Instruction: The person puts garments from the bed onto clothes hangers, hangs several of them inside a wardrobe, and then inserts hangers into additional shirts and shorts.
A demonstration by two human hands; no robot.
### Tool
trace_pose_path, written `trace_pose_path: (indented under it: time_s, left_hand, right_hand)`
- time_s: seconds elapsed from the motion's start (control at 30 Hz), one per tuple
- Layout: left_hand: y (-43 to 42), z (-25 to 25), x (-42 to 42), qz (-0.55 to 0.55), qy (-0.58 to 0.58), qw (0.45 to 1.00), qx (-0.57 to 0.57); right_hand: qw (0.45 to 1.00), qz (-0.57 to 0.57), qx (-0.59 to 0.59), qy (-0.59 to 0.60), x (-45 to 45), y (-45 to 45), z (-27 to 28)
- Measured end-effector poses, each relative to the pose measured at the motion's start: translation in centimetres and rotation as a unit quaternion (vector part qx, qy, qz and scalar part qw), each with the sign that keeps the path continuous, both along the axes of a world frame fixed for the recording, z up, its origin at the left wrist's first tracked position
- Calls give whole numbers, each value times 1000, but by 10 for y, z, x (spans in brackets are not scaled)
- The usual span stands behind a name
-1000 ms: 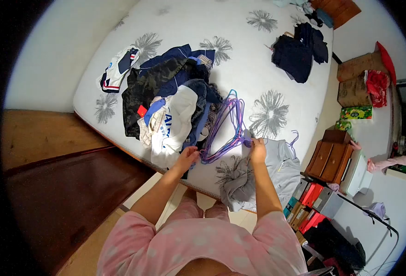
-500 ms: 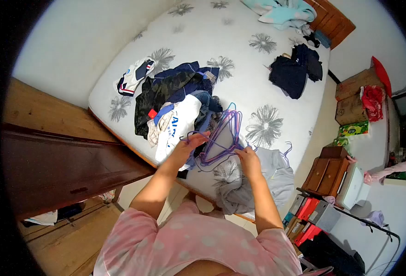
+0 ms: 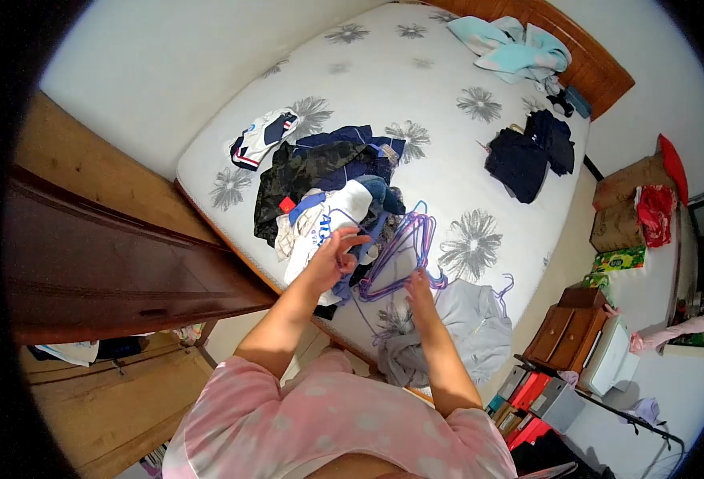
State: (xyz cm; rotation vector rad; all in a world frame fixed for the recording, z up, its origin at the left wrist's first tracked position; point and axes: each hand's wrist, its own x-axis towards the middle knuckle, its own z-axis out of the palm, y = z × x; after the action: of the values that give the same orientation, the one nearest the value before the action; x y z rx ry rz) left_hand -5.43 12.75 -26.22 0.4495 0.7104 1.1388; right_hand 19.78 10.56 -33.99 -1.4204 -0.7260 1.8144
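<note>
A bunch of purple and blue clothes hangers lies on the bed, between and just beyond my hands. My left hand is raised over the near edge of the clothes pile, its fingers apart. My right hand is closed on a thin purple hanger at the near side of the bunch; blur and the fingers hide part of it. Below my right hand a grey garment is spread at the bed's edge, with a purple hanger hook sticking out at its right side.
The floral mattress carries dark folded clothes at right and a pale blue blanket by the headboard. A dark wooden wardrobe door stands at left. Drawers and boxes line the right side.
My left hand has come off the hanger and its fingers have spread. My right hand has shifted slightly left and down. The view has tilted, so the bed appears lower and further right.
</note>
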Motion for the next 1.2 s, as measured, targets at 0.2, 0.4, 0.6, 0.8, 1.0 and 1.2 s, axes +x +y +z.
trace_pose_path:
  time_s: [0.2, 0.4, 0.6, 0.8, 1.0, 1.2]
  left_hand:
    - [24, -2, 1, -56, 9, 998, 8]
    - [48, -54, -24, -83, 228, 969, -51]
    - [57, -197, -50, -114, 638, 760, 52]
    - [75, -213, -18, 58, 754, 639, 142]
    - [98, -197, -20, -46, 699, 712, 50]
    - [48, -102, 15, 13, 532, 841, 102]
  right_hand:
    - [975, -30, -62, 210, -25, 25, -4]
    - [979, -163, 19, 122, -11, 55, 24]
    - [959, -280, -2, 53, 8, 45, 16]
    - [949, -312, -43, -3, 17, -8, 8]
    - [948, -317, -41, 4, 17, -37, 18]
    - [968, -250, 19, 34, 10, -46, 37]
